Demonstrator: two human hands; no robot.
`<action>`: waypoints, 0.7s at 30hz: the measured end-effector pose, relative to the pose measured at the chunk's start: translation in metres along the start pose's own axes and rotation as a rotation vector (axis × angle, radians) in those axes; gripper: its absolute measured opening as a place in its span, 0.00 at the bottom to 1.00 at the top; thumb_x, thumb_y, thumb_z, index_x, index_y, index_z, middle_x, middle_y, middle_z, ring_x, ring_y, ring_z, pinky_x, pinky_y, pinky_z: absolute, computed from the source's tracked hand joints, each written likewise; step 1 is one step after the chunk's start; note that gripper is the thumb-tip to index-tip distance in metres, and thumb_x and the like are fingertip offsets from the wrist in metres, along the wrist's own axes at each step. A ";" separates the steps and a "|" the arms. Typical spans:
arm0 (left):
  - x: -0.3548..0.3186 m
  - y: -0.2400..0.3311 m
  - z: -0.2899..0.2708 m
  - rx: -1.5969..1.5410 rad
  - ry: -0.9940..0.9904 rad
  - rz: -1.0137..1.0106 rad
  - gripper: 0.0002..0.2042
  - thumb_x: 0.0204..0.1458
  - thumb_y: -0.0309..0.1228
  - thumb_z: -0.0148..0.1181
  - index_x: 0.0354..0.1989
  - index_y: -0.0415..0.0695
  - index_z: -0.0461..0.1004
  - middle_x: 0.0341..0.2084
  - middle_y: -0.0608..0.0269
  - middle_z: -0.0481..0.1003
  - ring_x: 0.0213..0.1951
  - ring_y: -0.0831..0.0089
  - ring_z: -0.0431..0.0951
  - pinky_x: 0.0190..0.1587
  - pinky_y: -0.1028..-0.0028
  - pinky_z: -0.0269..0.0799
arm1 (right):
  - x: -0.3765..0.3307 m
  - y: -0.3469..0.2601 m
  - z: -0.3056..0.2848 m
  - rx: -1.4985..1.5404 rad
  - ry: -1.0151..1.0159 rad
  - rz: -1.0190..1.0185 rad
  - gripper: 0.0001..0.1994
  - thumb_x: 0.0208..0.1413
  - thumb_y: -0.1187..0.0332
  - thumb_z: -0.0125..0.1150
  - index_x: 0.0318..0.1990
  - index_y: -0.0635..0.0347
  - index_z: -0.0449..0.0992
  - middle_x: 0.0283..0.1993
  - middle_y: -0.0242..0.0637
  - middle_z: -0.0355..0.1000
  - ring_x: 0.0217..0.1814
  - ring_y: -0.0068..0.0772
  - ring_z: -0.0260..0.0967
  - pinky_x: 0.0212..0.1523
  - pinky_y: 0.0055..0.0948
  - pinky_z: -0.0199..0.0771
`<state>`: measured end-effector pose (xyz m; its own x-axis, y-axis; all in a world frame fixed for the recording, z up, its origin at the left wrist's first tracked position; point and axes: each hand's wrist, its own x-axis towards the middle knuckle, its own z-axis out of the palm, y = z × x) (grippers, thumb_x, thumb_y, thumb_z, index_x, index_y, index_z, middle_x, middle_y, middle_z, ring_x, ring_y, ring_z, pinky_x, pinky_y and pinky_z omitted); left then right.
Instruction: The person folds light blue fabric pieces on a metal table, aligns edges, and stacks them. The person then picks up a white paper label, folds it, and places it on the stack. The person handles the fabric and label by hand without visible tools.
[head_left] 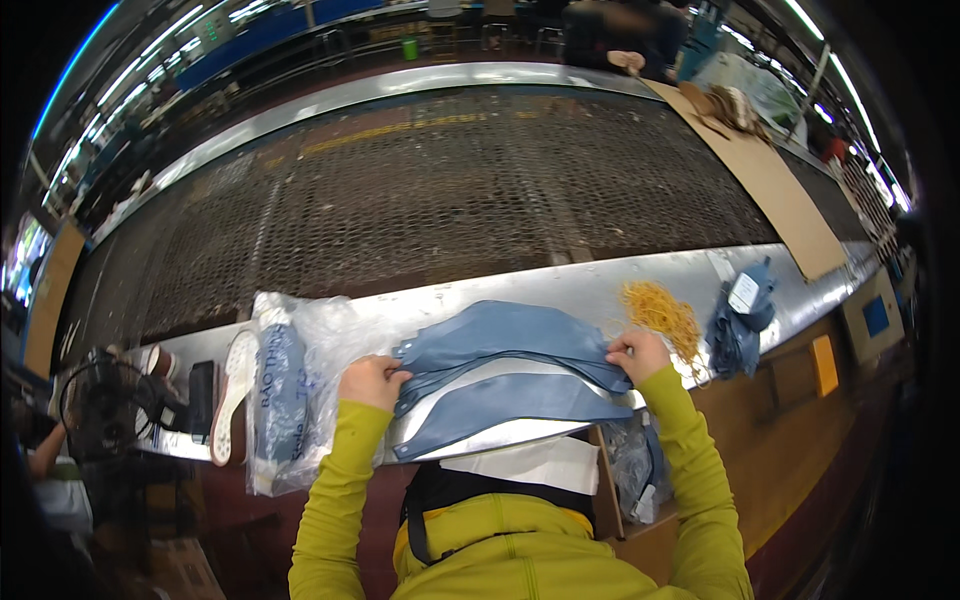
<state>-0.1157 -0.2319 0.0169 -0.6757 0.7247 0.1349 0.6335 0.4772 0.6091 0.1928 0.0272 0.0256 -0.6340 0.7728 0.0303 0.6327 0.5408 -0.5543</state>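
Observation:
A stack of curved blue-grey leather-like pieces [500, 335] lies on the metal ledge before me, its layers fanned along the near edge. My left hand [370, 383] pinches the stack's left end between thumb and fingers. At the right end, my right hand [640, 356] is closed on the stack in the same way. A single curved blue-grey piece [510, 405] lies apart, nearer to my body. Just right of my right hand is a heap of yellow rubber bands or cord [663, 312]; beyond it sits a dark blue bundle with a white label [743, 293].
Left of the stack are clear plastic bags [280, 400], a white shoe sole [234, 385], a black box [202, 392] and a black fan [105, 400]. A wide mesh conveyor [400, 190] runs beyond the ledge. A cardboard sheet [770, 190] crosses it at right. Another person's hand [627, 62] shows opposite.

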 end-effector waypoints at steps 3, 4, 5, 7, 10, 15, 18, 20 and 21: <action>-0.006 0.002 0.001 0.085 0.077 0.083 0.10 0.38 0.34 0.68 0.27 0.41 0.80 0.23 0.53 0.77 0.29 0.57 0.77 0.35 0.64 0.71 | -0.004 -0.001 0.002 -0.036 0.055 -0.048 0.06 0.41 0.70 0.68 0.28 0.60 0.79 0.27 0.40 0.74 0.29 0.40 0.72 0.33 0.34 0.70; -0.007 0.002 0.002 0.148 0.121 0.149 0.11 0.37 0.33 0.69 0.28 0.41 0.80 0.22 0.54 0.77 0.28 0.58 0.76 0.35 0.65 0.71 | -0.005 -0.002 0.003 -0.045 0.066 -0.059 0.06 0.41 0.70 0.68 0.28 0.60 0.79 0.27 0.40 0.74 0.29 0.40 0.71 0.33 0.34 0.70; -0.008 0.002 0.004 0.204 0.170 0.222 0.11 0.36 0.32 0.70 0.29 0.41 0.81 0.21 0.54 0.77 0.27 0.58 0.76 0.34 0.66 0.71 | -0.006 -0.002 0.003 -0.056 0.075 -0.029 0.06 0.41 0.70 0.68 0.28 0.60 0.78 0.27 0.40 0.74 0.28 0.41 0.71 0.32 0.35 0.70; -0.010 0.002 0.006 0.179 0.216 0.226 0.10 0.36 0.31 0.70 0.27 0.41 0.79 0.21 0.56 0.76 0.26 0.58 0.75 0.34 0.65 0.70 | -0.008 -0.003 0.005 -0.114 0.135 -0.164 0.06 0.41 0.71 0.68 0.28 0.60 0.78 0.27 0.41 0.73 0.27 0.42 0.70 0.31 0.35 0.70; -0.007 -0.001 0.005 0.068 0.215 0.227 0.08 0.38 0.29 0.69 0.26 0.41 0.78 0.21 0.57 0.76 0.26 0.60 0.74 0.34 0.66 0.70 | -0.009 -0.004 0.004 -0.055 0.111 -0.115 0.06 0.43 0.73 0.67 0.29 0.62 0.77 0.25 0.40 0.72 0.26 0.37 0.69 0.30 0.32 0.69; 0.004 -0.002 -0.023 -0.782 -0.238 -0.319 0.05 0.46 0.25 0.65 0.27 0.36 0.76 0.21 0.63 0.75 0.22 0.74 0.75 0.28 0.76 0.71 | -0.003 -0.008 -0.007 0.489 0.041 0.087 0.05 0.46 0.74 0.66 0.30 0.66 0.78 0.25 0.33 0.74 0.26 0.21 0.69 0.30 0.21 0.69; 0.002 0.009 -0.040 -0.820 -0.229 -0.279 0.08 0.51 0.24 0.61 0.37 0.33 0.77 0.23 0.59 0.77 0.24 0.78 0.77 0.27 0.81 0.72 | -0.007 -0.011 -0.023 0.534 -0.038 0.189 0.07 0.46 0.74 0.67 0.33 0.67 0.80 0.27 0.33 0.76 0.29 0.18 0.70 0.32 0.19 0.70; -0.010 0.017 -0.049 -0.783 -0.226 -0.250 0.11 0.52 0.24 0.58 0.43 0.32 0.76 0.25 0.56 0.78 0.24 0.75 0.78 0.28 0.80 0.74 | -0.017 -0.012 -0.034 0.574 -0.090 0.190 0.07 0.47 0.74 0.67 0.33 0.68 0.79 0.28 0.34 0.76 0.30 0.19 0.71 0.34 0.18 0.71; -0.020 0.020 -0.054 -0.785 -0.241 -0.271 0.11 0.52 0.24 0.58 0.42 0.31 0.76 0.25 0.56 0.78 0.24 0.75 0.78 0.28 0.80 0.74 | -0.024 -0.011 -0.039 0.620 -0.121 0.171 0.07 0.47 0.74 0.67 0.33 0.69 0.79 0.28 0.34 0.76 0.30 0.19 0.71 0.35 0.18 0.71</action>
<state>-0.1101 -0.2637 0.0683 -0.6115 0.7633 -0.2086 -0.0420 0.2319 0.9718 0.2181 0.0154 0.0636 -0.6156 0.7685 -0.1745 0.3781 0.0938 -0.9210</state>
